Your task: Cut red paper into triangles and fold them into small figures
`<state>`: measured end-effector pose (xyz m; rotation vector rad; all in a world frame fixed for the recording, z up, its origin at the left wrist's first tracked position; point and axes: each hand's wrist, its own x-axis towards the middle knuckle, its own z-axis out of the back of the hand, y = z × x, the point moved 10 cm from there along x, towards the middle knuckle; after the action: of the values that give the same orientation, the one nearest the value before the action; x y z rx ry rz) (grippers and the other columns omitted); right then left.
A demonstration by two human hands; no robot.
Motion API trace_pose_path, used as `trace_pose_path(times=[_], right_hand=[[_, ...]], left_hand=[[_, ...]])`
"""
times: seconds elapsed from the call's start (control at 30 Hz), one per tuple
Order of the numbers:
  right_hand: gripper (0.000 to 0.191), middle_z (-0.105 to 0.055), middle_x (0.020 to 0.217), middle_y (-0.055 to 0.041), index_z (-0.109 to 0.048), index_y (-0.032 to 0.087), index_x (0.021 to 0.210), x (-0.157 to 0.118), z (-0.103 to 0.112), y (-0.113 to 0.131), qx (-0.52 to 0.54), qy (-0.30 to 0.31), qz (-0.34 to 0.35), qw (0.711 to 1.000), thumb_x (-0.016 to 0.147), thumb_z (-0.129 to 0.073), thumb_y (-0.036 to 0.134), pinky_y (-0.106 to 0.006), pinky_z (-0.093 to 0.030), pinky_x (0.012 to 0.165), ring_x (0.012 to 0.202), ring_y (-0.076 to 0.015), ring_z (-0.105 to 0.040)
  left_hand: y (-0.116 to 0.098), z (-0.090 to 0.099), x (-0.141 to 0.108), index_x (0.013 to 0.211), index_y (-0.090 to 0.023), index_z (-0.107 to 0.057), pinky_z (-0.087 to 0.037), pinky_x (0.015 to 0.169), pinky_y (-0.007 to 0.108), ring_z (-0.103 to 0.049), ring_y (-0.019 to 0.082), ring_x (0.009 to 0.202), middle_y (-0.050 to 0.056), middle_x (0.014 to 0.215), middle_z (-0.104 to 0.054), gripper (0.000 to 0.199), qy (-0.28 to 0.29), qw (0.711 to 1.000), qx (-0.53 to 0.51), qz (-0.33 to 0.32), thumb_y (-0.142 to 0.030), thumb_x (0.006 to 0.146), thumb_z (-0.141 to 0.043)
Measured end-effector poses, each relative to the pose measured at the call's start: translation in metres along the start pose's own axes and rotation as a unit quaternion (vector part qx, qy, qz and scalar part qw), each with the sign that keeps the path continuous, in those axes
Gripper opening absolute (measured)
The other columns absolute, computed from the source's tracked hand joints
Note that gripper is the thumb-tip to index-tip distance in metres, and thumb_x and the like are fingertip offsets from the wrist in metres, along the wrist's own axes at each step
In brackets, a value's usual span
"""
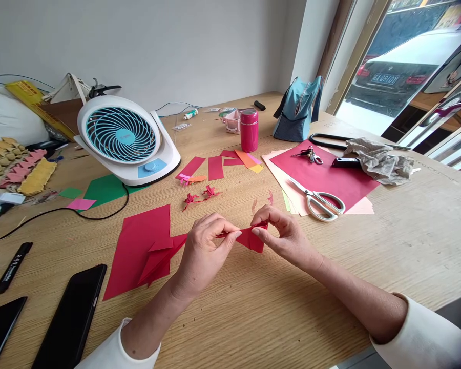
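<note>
Between my two hands is a folded piece of red paper (249, 239), held just above the wooden table. My left hand (209, 246) pinches its left end between thumb and forefinger. At the other end, my right hand (282, 233) grips the folded edge, also with thumb and forefinger. Left of my left hand lies a large red sheet (134, 246), with smaller folded red pieces (159, 259) on top. Two small folded red paper shapes (202, 197) sit on the table beyond my hands. Scissors (320, 201) with white handles rest to the right, partly on a paper stack.
A white and blue fan (125, 136) stands at the left back. A pink flask (249, 130) and a blue bag (298, 109) are at the back. Keys (311, 154) lie on red sheets (330, 171) to the right. A black phone (71, 318) and a marker (13, 268) lie front left.
</note>
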<state>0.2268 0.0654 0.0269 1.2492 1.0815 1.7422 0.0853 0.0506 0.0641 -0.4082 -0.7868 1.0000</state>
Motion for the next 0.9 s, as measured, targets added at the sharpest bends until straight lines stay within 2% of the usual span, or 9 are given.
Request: trace_pose_path(times=[0.3,0.4,0.5,0.73,0.9], right_hand=[[0.013,-0.059,0.076,-0.0013,-0.059,0.019,0.078,-0.004,-0.003,0.012,-0.062,0.007,0.049,0.997,0.091,-0.059,0.015,-0.03,-0.044,0.07,0.072,-0.0141,-0.054],[0.01,-0.059,0.078,-0.0018,-0.06,0.019,0.082,-0.007,-0.009,0.018,-0.08,0.024,0.086,0.993,0.091,-0.059,0.015,-0.03,-0.045,0.069,0.072,-0.0143,-0.054],[0.008,-0.058,0.078,-0.002,-0.061,0.018,0.083,-0.008,-0.012,0.022,-0.082,0.031,0.111,0.99,0.091,-0.06,0.015,-0.03,-0.045,0.069,0.072,-0.014,-0.055],[0.006,-0.06,0.083,-0.002,-0.061,0.019,0.088,-0.005,-0.006,0.014,-0.046,0.02,0.075,0.996,0.091,-0.064,0.023,-0.031,-0.046,0.075,0.079,-0.0149,-0.056],[0.01,-0.059,0.081,-0.0014,-0.061,0.019,0.084,-0.005,-0.005,0.013,-0.036,0.022,0.065,0.997,0.093,-0.063,0.024,-0.03,-0.046,0.074,0.077,-0.0143,-0.056]], left_hand=[[-0.001,-0.006,-0.002,0.078,-0.02,-0.067,-0.044,0.073,0.027,-0.059,0.016,0.078,0.001,0.078,-0.065,0.011,0.026,0.999,0.02,0.007,-0.018,0.088,-0.064],[0.0,-0.01,-0.003,0.083,-0.021,-0.069,-0.044,0.073,0.026,-0.061,0.015,0.079,0.001,0.081,-0.066,0.007,0.038,0.999,-0.005,0.007,-0.018,0.088,-0.065],[0.0,-0.013,-0.005,0.078,-0.02,-0.067,-0.044,0.073,0.026,-0.06,0.014,0.076,0.0,0.078,-0.064,0.012,0.049,0.998,-0.026,0.011,-0.019,0.09,-0.063],[-0.019,0.001,-0.007,0.077,-0.02,-0.065,-0.04,0.076,0.032,-0.056,0.017,0.076,0.0,0.074,-0.063,0.013,-0.021,0.995,0.08,-0.051,-0.018,0.09,-0.063],[-0.027,0.003,-0.007,0.076,-0.02,-0.064,-0.04,0.075,0.033,-0.055,0.017,0.075,0.0,0.073,-0.062,0.015,-0.032,0.989,0.119,-0.079,-0.019,0.091,-0.061]])
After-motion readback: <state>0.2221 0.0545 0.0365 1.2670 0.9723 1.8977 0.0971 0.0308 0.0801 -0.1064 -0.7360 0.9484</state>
